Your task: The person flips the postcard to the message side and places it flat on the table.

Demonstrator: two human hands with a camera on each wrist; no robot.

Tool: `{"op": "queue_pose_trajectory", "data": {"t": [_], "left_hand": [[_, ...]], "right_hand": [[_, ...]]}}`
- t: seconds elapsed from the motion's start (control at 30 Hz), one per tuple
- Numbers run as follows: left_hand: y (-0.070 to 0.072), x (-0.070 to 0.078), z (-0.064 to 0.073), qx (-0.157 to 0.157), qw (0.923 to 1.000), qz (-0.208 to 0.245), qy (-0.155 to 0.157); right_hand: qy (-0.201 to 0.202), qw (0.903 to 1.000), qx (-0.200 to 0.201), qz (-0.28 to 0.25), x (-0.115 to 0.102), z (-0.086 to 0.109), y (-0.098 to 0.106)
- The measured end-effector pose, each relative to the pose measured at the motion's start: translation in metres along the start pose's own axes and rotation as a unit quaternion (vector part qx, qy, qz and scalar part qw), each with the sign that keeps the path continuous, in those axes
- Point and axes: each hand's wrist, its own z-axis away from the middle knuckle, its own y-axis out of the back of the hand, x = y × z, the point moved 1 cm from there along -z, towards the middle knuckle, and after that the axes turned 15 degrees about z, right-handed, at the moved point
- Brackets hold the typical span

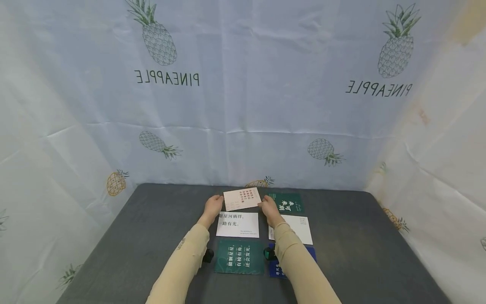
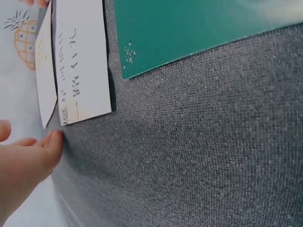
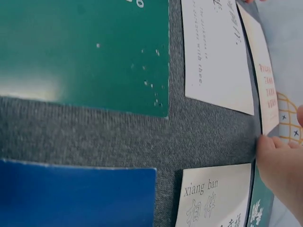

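A pale card with red writing (image 1: 241, 199) lies slightly turned at the far side of the dark table (image 1: 152, 236). At its near right corner is my right hand (image 1: 268, 209), whose thumb and fingertips pinch the edge. My left hand (image 1: 212, 207) is beside the card's left end, fingers extended; the left wrist view shows a small gap between them. A white card with black writing (image 1: 238, 224) lies just nearer. The green card at the back right (image 1: 292, 202) is partly covered by my right hand.
Nearer me are a green card with white writing (image 1: 239, 256) and a blue card (image 1: 310, 252), partly under my right sleeve. A second white card (image 1: 301, 228) lies beside that forearm. A pineapple-print curtain (image 1: 243, 101) hangs behind the table.
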Motion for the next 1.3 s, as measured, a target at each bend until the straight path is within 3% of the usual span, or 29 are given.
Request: {"op": "queue_pose_trajectory", "data": {"t": [0.23,0.43,0.73,1.03,1.3], "left_hand": [[0.002,0.005,0.003,-0.030,0.9987,0.033,0.024],[0.001,0.006,0.004,-0.035,0.9977,0.046,0.036],[-0.001,0.008,0.001,-0.028,0.9965,0.078,0.010],[0.000,0.013,-0.002,-0.023,0.9970,0.070,-0.022],[0.000,0.016,0.003,0.010,0.9948,0.088,-0.049]], "right_hand": [[0.000,0.9983,-0.045,-0.036,0.000,-0.003,-0.002],[-0.013,0.9982,-0.041,-0.042,0.001,-0.005,-0.004],[-0.001,0.9978,-0.051,-0.042,-0.001,-0.005,0.001],[0.024,0.9967,-0.054,-0.055,-0.001,-0.006,0.003],[0.014,0.9986,0.008,-0.050,-0.006,0.000,0.003]]}}
